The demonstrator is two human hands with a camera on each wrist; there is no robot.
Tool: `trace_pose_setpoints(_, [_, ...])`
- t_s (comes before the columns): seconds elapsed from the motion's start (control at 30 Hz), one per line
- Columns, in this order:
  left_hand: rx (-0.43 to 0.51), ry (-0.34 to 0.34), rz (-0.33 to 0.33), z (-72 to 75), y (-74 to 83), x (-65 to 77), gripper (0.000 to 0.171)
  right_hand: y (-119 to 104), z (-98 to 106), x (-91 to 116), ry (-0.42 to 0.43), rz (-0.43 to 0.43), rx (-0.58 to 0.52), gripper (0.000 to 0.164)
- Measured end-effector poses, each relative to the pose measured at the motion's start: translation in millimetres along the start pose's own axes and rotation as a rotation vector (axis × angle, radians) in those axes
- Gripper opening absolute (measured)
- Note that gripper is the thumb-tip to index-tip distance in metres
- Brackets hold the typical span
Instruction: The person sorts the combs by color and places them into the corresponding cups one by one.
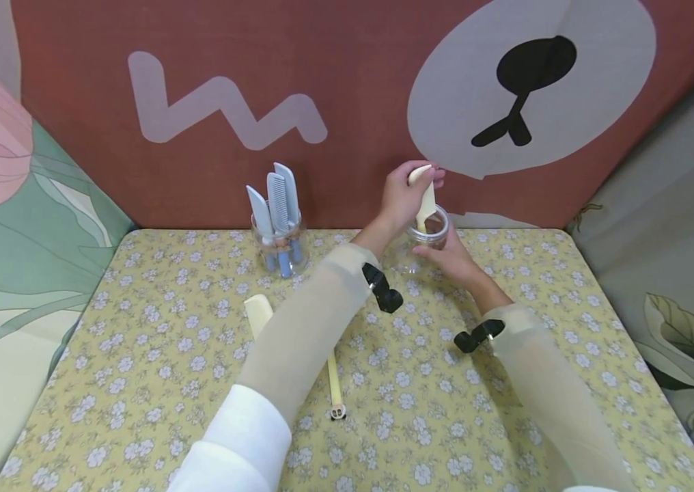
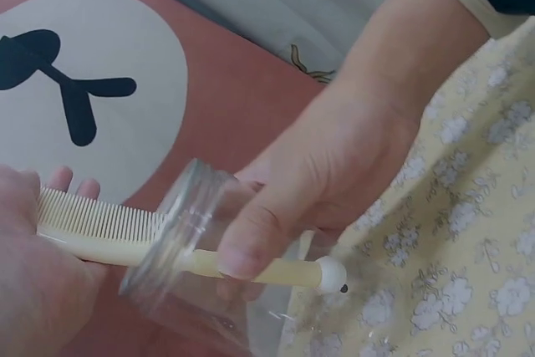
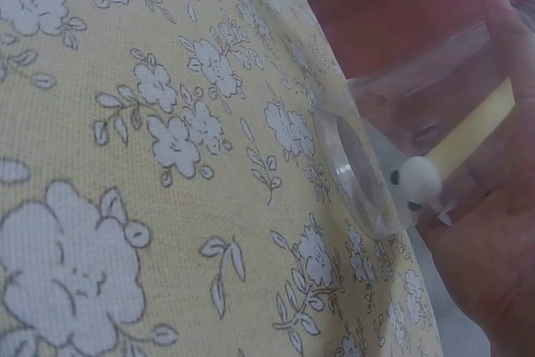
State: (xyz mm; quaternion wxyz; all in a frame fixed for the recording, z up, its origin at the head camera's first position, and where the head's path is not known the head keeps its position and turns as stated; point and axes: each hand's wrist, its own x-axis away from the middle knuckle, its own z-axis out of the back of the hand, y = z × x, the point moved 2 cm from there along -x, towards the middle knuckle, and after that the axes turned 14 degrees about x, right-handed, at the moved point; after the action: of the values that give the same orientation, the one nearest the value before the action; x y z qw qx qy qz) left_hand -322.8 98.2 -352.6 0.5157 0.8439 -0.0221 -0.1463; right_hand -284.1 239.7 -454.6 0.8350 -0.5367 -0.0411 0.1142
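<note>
My left hand point(image 1: 405, 193) grips a cream comb point(image 2: 100, 242) by its toothed part, thumb along it. The comb's pale yellow handle points down through the mouth of a clear jar point(image 1: 438, 231). At the handle's end, a white knob with dark spots point(image 3: 418, 180) shows through the jar wall, near the bottom. My right hand point(image 1: 454, 258) holds the jar around its side, thumb and fingers on opposite faces. The jar leans, its base near the flowered cloth in the right wrist view. A similar cream comb point(image 1: 257, 313) lies on the table, partly hidden under my left forearm.
Left of my hands, near the back edge, stands another clear jar point(image 1: 261, 254) with several blue combs point(image 1: 278, 198) upright in it. A yellow flowered cloth covers the table point(image 1: 162, 342). Behind it rises a reddish-brown printed backdrop point(image 1: 359, 82).
</note>
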Motion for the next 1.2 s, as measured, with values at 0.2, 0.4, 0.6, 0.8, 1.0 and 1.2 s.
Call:
trace_pose_setpoints(0.2, [-0.002, 0.015, 0.0, 4.4, -6.8, -0.1, 0.022, 6.8, -2.7, -2.6, 0.016, -0.002, -0.013, 0.093])
trace_pose_setpoints(0.4, [-0.048, 0.017, -0.014, 9.1, -10.0, 0.7, 0.024, 5.4, -5.6, -1.5, 0.023, 0.013, -0.034, 0.09])
trace_pose_setpoints(0.6, [-0.06, 0.025, -0.033, 12.3, -10.0, 2.1, 0.022, 7.2, -6.1, -1.6, 0.016, 0.004, -0.024, 0.09])
trace_pose_setpoints(0.8, [-0.084, 0.024, -0.036, 17.5, -8.3, 1.0, 0.022, 5.9, -6.5, -2.4, 0.008, -0.007, -0.016, 0.092])
trace_pose_setpoints(1.0, [-0.135, 0.012, -0.028, 23.2, -6.0, -0.4, 0.025, 6.0, -6.5, -3.6, -0.005, -0.011, 0.002, 0.095])
trace_pose_setpoints(1.2, [-0.197, 0.0, -0.032, 25.7, 1.7, 0.0, 0.029, 6.9, -7.7, -3.7, 0.0, -0.007, -0.008, 0.091])
